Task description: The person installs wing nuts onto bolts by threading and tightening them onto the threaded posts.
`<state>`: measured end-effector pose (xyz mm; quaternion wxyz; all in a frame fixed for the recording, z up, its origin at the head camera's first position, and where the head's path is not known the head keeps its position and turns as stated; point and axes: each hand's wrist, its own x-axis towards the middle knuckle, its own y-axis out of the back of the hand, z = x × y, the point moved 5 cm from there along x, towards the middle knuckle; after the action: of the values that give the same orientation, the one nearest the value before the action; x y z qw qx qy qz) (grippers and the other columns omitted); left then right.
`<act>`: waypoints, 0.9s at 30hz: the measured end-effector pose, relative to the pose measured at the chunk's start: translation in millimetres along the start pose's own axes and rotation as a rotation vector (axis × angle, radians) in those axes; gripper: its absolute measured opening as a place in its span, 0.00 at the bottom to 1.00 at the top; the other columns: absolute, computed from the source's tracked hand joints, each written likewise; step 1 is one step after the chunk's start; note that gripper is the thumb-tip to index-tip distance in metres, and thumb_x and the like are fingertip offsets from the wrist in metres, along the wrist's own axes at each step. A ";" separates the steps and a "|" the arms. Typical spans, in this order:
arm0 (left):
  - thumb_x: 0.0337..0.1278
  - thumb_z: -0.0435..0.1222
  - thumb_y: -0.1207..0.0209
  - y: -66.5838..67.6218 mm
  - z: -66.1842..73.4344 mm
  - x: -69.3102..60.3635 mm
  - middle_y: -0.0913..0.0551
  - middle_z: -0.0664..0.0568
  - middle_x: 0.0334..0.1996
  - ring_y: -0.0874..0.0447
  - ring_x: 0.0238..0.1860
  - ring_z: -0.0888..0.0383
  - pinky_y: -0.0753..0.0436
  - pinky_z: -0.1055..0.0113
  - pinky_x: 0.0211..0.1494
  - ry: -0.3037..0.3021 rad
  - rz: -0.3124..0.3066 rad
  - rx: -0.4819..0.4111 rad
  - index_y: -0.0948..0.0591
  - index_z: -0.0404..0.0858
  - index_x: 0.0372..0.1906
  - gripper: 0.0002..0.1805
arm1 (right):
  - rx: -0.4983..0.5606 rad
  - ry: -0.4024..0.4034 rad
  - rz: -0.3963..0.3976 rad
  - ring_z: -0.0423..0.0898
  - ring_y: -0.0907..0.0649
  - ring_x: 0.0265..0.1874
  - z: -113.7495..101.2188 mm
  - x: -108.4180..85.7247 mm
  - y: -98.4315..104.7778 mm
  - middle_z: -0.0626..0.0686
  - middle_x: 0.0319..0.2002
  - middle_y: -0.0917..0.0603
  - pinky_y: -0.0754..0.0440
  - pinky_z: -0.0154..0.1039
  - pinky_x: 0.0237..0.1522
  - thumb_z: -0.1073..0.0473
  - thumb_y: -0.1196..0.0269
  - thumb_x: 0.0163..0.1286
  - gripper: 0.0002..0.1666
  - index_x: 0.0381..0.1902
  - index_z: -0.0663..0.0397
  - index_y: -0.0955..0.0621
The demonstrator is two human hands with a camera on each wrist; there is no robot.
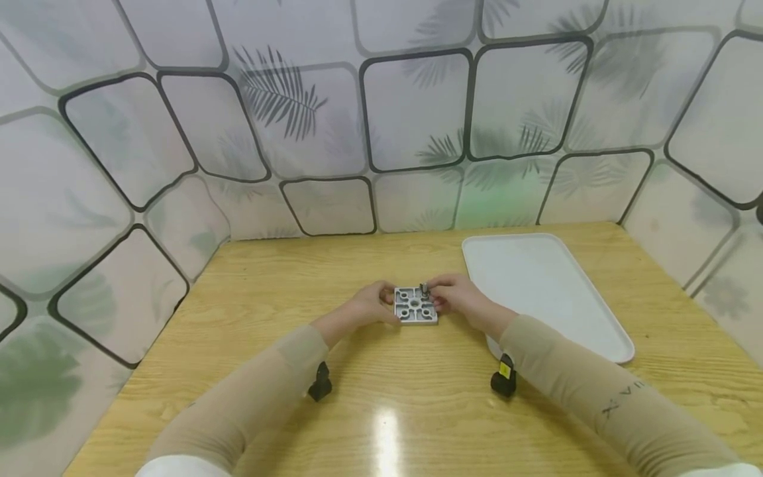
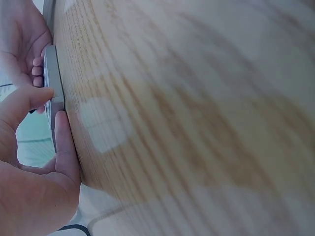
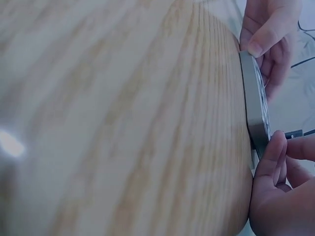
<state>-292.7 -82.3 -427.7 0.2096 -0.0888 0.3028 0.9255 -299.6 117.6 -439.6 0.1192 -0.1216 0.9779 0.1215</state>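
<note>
At the far right corner of the square metal plate point(image 1: 415, 304), pinching a small dark-and-silver fitting point(image 1: 424, 289) with the right hand point(image 1: 461, 298), fingers and thumb drawn narrow around it! Too small to make out its exact kind. Across on the other side, gripping the plate's left edge with the left hand point(image 1: 371, 305), thumb at the near corner, other fingers farther back.

Watch for a fumble here: likely to tip or drop off the corner if released at a slant. Easily knocked aside, too, with fingers crowded so tightly around that spot. Probably liable to twist, plate and all, under uneven pressure from left and right.

Onto the plate itself: squarely between both hands, touching fingers at either side, with the fitting right at the right fingertips. Flat on the surface point(image 1: 268, 278) or slightly above it? Impossible to tell.

Outward to the right, just past the right hand, over to a white tray point(image 1: 530, 285), partly hidden behind the right forearm point(image 1: 554, 351). And away at the back, up to a leaf-patterned curtain point(image 1: 417, 112).
</note>
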 end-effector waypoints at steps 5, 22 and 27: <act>0.48 0.28 0.24 0.1 0.6 -1.2 0.22 0.46 0.51 0.24 0.48 0.55 0.22 0.68 0.53 -0.003 -0.006 -0.023 0.29 0.32 0.74 0.45 | -0.002 0.016 0.005 0.37 0.20 0.30 0.7 -0.4 -1.0 0.50 0.38 0.18 0.16 0.28 0.35 0.67 0.42 0.76 0.21 0.62 0.75 0.22; 0.47 0.29 0.23 0.2 0.8 -3.5 0.21 0.45 0.53 0.24 0.52 0.53 0.21 0.65 0.58 0.000 -0.005 0.003 0.29 0.32 0.74 0.45 | -0.164 -0.001 0.141 0.38 0.21 0.28 0.6 2.7 -5.0 0.48 0.31 0.18 0.19 0.27 0.31 0.61 0.31 0.72 0.13 0.48 0.66 0.17; 0.48 0.27 0.24 0.8 2.1 -4.9 0.22 0.46 0.51 0.25 0.50 0.54 0.23 0.68 0.54 -0.003 -0.009 -0.013 0.29 0.32 0.74 0.44 | -0.239 -0.007 0.176 0.39 0.20 0.29 -3.1 1.3 -5.9 0.50 0.33 0.18 0.19 0.27 0.31 0.59 0.31 0.72 0.13 0.47 0.65 0.17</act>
<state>-288.8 -83.3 -424.2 0.2135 -0.0901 0.2960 0.9267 -299.9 110.9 -438.3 0.0962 -0.0483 0.9629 0.2474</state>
